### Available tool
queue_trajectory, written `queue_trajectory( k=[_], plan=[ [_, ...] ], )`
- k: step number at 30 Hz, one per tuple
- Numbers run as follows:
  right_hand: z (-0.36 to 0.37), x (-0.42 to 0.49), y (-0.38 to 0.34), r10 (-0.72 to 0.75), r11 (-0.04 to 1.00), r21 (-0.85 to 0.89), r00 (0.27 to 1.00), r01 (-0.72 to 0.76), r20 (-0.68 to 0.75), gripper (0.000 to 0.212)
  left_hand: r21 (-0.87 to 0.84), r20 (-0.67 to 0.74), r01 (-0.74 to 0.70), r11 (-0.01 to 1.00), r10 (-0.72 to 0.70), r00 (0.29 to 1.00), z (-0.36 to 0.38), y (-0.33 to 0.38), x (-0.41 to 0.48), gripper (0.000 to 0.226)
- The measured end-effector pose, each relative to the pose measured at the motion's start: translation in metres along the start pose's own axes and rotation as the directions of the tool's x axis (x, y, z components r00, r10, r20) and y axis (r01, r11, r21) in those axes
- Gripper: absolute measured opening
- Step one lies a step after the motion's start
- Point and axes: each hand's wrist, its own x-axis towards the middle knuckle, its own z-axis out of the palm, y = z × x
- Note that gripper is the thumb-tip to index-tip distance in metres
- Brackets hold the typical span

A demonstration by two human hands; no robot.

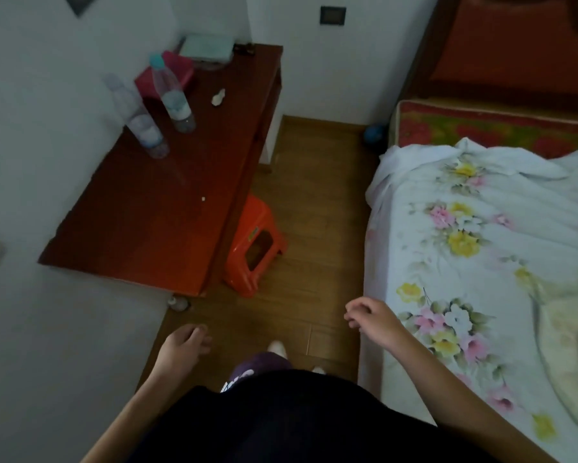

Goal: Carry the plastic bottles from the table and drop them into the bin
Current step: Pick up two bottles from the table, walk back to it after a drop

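Note:
Two clear plastic bottles stand upright on the dark red wooden table (140, 208) at the far left. The nearer bottle (137, 120) has a pale cap, and the farther bottle (172, 93) has a light blue cap. My left hand (184, 345) hangs low over the floor, well short of the table, fingers loosely curled and holding nothing. My right hand (372, 320) hovers beside the bed edge, its fingers curled in and holding nothing. No bin is in view.
A pink box (177, 70), a pale flat box (207, 48) and a small white object (218, 96) lie at the table's far end. An orange plastic stool (254, 245) sits partly under the table. A bed with a floral sheet (481, 262) fills the right. A wooden floor strip runs between.

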Motion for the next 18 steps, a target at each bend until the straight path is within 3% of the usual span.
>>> queue_trajectory(
  k=[7,18],
  plan=[
    [-0.024,0.079,-0.123,-0.201,0.977,-0.066,0.978,0.204,0.047,0.009,-0.133,-0.071,-0.103,0.986,0.094,0.993,-0.030,0.083,0.061,0.019],
    [0.001,0.166,-0.319,-0.453,0.854,-0.206,0.877,0.478,0.159,0.018,-0.191,-0.292,-0.211,0.959,0.149,0.945,-0.111,0.179,0.143,0.017]
  ],
)
